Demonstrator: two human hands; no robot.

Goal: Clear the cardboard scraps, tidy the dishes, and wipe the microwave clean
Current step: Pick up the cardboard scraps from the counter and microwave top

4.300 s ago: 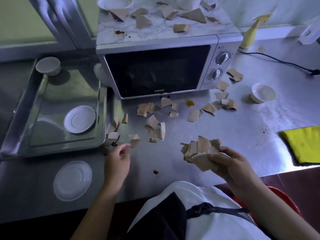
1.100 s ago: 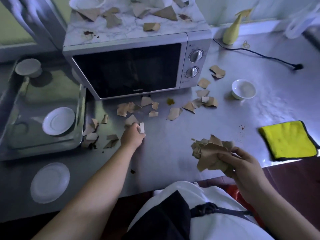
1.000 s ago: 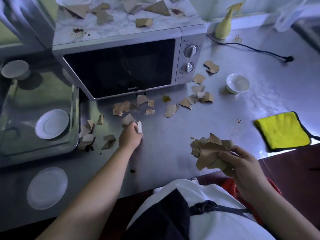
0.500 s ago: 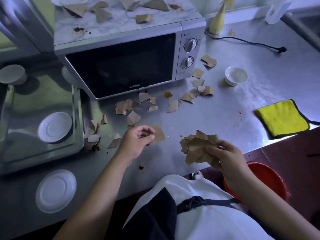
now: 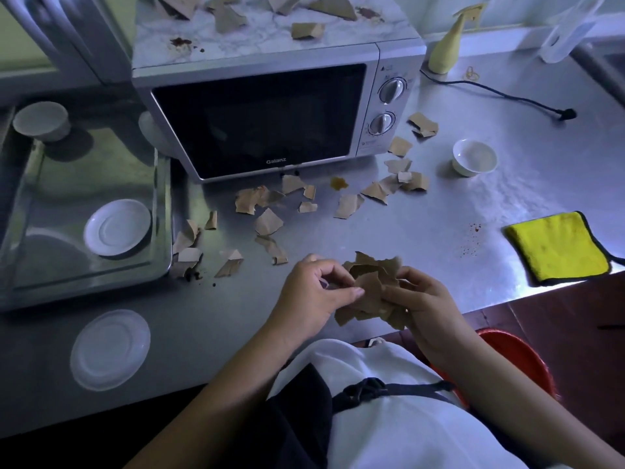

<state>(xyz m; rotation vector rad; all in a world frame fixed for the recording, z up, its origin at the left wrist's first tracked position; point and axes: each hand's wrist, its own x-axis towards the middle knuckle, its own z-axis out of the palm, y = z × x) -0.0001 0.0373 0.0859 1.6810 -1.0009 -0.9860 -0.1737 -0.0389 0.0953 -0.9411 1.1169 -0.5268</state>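
My right hand (image 5: 421,299) grips a bunch of brown cardboard scraps (image 5: 372,286) above the counter's front edge. My left hand (image 5: 314,292) meets it and pinches a scrap against that bunch. More loose scraps (image 5: 270,221) lie on the steel counter in front of the silver microwave (image 5: 263,113). Further scraps (image 5: 306,30) and brown stains sit on the microwave's marbled top. A white saucer (image 5: 116,226) and a small bowl (image 5: 40,120) are in the metal tray (image 5: 162,204) at left. Another saucer (image 5: 110,348) lies on the counter, and a white cup (image 5: 473,157) stands at right.
A yellow cloth (image 5: 558,248) lies at the counter's right edge. A yellow spray bottle (image 5: 446,49) and a black cable (image 5: 500,96) are behind the microwave's right side. A red bin (image 5: 517,353) stands on the floor below my right arm. Brown specks (image 5: 473,238) dot the counter.
My left hand picked a scrap from in front of the microwave and carried it right to the bunch in my right hand. The two hands now touch at the bunch.
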